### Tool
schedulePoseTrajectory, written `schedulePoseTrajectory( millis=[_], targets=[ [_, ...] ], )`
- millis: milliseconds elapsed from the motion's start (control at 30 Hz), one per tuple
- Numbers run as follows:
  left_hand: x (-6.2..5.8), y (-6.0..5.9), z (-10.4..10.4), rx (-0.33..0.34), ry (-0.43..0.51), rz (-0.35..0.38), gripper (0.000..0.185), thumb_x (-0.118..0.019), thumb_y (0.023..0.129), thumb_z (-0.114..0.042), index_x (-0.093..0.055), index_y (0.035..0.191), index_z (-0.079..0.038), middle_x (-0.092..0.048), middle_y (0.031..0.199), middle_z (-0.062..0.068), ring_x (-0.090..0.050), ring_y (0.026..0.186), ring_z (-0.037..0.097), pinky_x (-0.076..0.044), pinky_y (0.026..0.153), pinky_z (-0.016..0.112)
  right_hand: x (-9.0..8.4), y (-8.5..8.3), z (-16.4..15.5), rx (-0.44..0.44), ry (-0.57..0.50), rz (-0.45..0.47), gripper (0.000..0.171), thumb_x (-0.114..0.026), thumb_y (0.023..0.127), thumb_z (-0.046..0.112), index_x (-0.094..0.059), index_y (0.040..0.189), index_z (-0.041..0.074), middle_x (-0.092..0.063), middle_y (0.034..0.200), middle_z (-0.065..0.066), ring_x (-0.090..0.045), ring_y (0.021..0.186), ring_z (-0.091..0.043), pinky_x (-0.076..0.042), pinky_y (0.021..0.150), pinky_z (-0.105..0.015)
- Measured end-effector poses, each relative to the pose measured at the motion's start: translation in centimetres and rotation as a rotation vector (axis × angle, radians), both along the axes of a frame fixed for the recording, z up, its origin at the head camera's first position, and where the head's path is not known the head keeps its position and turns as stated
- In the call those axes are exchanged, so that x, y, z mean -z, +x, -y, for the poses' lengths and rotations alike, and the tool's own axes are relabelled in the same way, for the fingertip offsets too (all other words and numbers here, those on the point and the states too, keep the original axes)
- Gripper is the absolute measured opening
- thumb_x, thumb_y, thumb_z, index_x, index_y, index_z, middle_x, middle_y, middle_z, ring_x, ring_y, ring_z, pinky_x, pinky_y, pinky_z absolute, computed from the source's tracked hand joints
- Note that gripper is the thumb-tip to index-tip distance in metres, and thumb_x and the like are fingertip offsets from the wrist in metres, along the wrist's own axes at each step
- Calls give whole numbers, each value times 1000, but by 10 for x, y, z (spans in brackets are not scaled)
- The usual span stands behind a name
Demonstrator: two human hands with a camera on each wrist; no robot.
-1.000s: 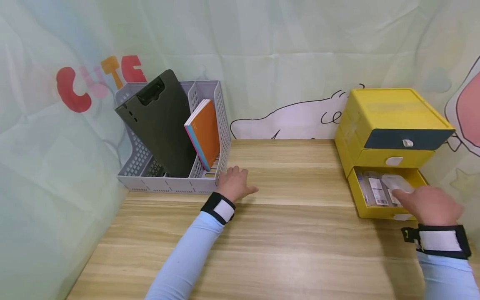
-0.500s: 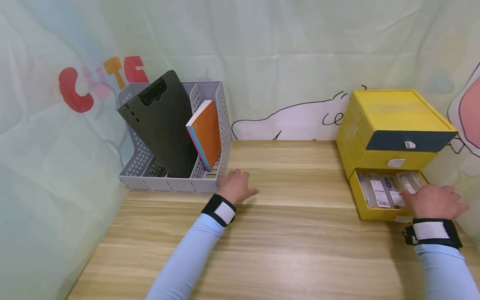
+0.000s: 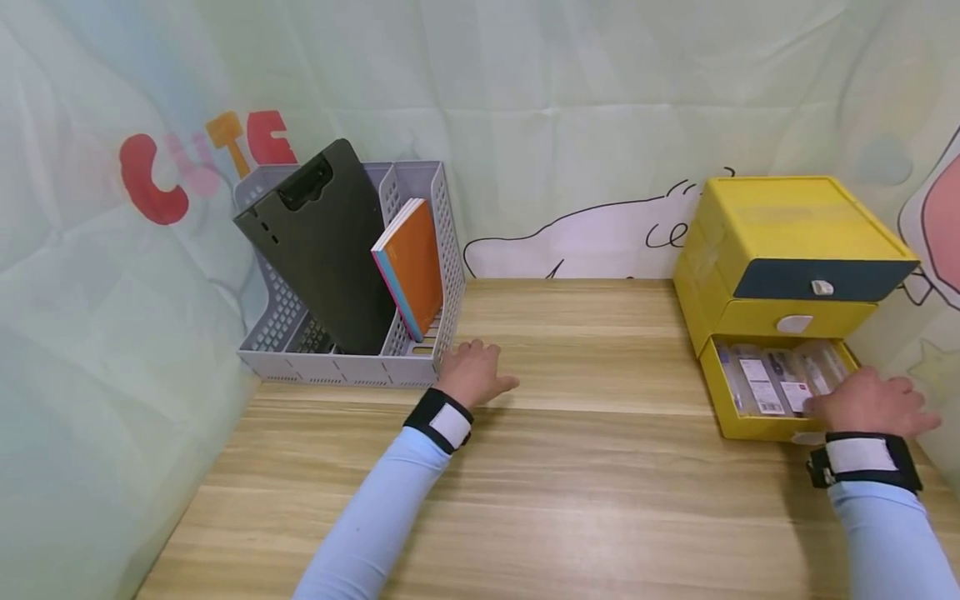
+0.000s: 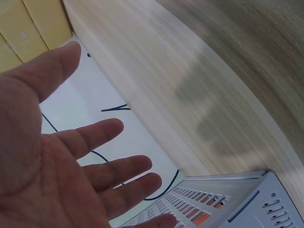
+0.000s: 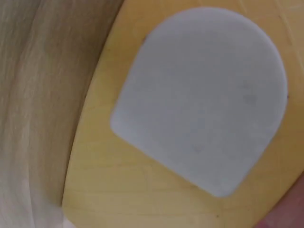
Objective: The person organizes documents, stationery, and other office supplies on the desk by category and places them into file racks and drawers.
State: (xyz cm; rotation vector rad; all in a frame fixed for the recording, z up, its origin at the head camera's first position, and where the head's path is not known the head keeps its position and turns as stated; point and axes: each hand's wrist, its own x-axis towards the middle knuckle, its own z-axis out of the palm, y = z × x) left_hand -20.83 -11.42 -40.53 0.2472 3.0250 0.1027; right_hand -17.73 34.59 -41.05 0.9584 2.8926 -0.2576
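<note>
My left hand (image 3: 471,373) rests beside the front right corner of the grey file organizer (image 3: 352,371), fingers spread. In the left wrist view its palm and loosely extended fingers hold nothing. At the far right, my right hand (image 3: 870,402) lies over the front right corner of the pulled-out bottom drawer (image 3: 716,400) of a yellow desktop cabinet (image 3: 810,212). Its thumb is inside the rim, the other fingers spread to the right. Clear labelled boxes (image 3: 761,386) lie in the drawer. The right wrist view shows the drawer's white tab (image 5: 199,99) up close, the hand barely visible.
A black clipboard (image 3: 322,250) leans in the organizer next to an orange-covered notebook (image 3: 417,275). The cabinet's dark-fronted top drawer (image 3: 780,279) and yellow middle drawer (image 3: 750,318) are closed. A printed cloth hangs behind the wooden table (image 3: 585,492).
The clear box by my right hand has settled into the drawer's right side, and the hand has shifted slightly up and right, its fingers spreading. My left hand has barely moved.
</note>
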Motion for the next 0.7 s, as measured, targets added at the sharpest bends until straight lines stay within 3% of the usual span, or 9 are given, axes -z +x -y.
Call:
schedulePoseTrajectory(
  millis=[267, 567, 633, 700],
  targets=[
    [-1, 1, -2, 5, -15, 1, 67, -67, 89, -56, -60, 134, -7, -60, 128, 19, -55, 120, 36, -43, 97, 56, 2, 5, -2, -22, 27, 0, 51, -44, 104, 29, -46, 106, -22, -38, 103, -40, -40, 100, -54, -32, 99, -66],
    [1, 1, -3, 7, -11, -10, 66, -67, 89, -55, -60, 133, -7, -60, 127, 19, -55, 119, 36, -44, 96, 56, -7, 24, 10, 69, -34, -139, 59, -37, 103, 34, -37, 133, -16, -37, 114, -40, -37, 106, -53, -31, 96, -63],
    [1, 1, -4, 6, -12, -7, 66, -67, 89, -56, -60, 134, -7, -60, 127, 18, -55, 119, 36, -43, 96, 55, -10, 31, 10, 60, -34, -143, 59, -38, 101, 34, -40, 129, -17, -39, 111, -39, -39, 102, -52, -33, 92, -62],
    [0, 1, -4, 4, -10, -3, 67, -66, 89, -56, -59, 134, -8, -60, 128, 18, -55, 120, 36, -43, 96, 55, -11, 38, 8, 25, -24, -138, 55, -40, 99, 33, -48, 115, -19, -46, 100, -36, -46, 91, -47, -41, 81, -56]
  ],
)
